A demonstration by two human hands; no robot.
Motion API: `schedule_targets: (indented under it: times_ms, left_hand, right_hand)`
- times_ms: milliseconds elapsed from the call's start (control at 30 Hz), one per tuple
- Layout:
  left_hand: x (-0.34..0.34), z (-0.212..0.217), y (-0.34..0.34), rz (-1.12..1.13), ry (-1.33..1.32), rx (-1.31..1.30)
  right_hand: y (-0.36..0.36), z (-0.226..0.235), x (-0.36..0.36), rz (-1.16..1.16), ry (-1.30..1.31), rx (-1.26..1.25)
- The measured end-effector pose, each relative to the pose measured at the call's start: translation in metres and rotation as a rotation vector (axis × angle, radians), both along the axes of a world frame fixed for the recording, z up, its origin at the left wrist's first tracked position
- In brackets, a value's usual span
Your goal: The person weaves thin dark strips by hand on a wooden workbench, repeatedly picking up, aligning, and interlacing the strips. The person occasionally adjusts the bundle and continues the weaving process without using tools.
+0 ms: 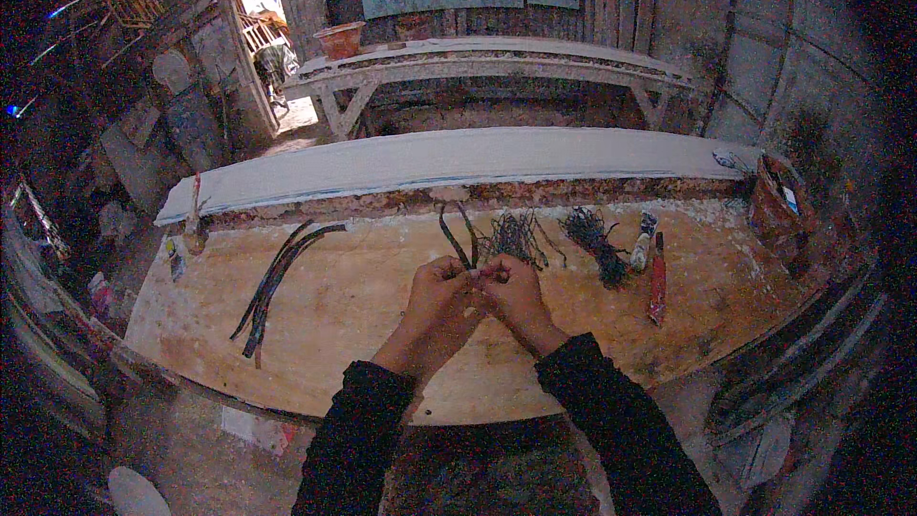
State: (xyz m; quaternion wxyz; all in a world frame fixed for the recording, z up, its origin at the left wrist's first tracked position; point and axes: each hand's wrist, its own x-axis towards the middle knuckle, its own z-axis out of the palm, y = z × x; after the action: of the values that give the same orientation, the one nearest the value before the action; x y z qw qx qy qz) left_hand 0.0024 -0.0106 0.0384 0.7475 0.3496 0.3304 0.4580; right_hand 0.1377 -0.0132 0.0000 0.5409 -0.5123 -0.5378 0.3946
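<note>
Close together over the middle of the wooden board, my left hand (432, 304) and my right hand (516, 289) are closed with fingertips meeting. A dark narrow strip (451, 229) rises in two lengths from between them, pinched at its lower part. My fingers hide where the lengths join, and whether anything finer is held there cannot be told. Just beyond my right hand lies a tangled bunch of thin dark cords (516, 233). A second dark cord bunch (596, 247) sits further right. Over to the left, several long dark strips (277, 285) lie in a loose bundle.
Right of the cords are a small whitish tube-like item (643, 241) and a red-handled tool (657, 289). A brown container (778, 205) stands at the right end. A long white-topped ledge (458, 167) borders the board's far side. Behind it stands a bench (497, 62) with a reddish pot (340, 39).
</note>
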Motion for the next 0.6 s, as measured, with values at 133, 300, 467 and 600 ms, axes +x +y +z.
schedule_targets:
  times_ms: [133, 300, 467, 600]
  left_hand:
    - [0.000, 0.004, 0.001, 0.007, 0.113, 0.110]
    - [0.000, 0.002, 0.000, -0.019, -0.113, -0.025]
    - [-0.002, 0.008, -0.001, 0.007, 0.032, 0.065]
    - [-0.002, -0.005, 0.006, 0.026, 0.003, 0.060]
  right_hand:
    - [0.001, -0.002, 0.001, 0.020, 0.091, -0.011]
    - [-0.002, 0.004, 0.002, 0.045, 0.112, 0.003]
    - [-0.002, 0.004, 0.002, 0.057, 0.126, -0.019]
    - [-0.001, 0.002, 0.002, 0.072, 0.110, 0.004]
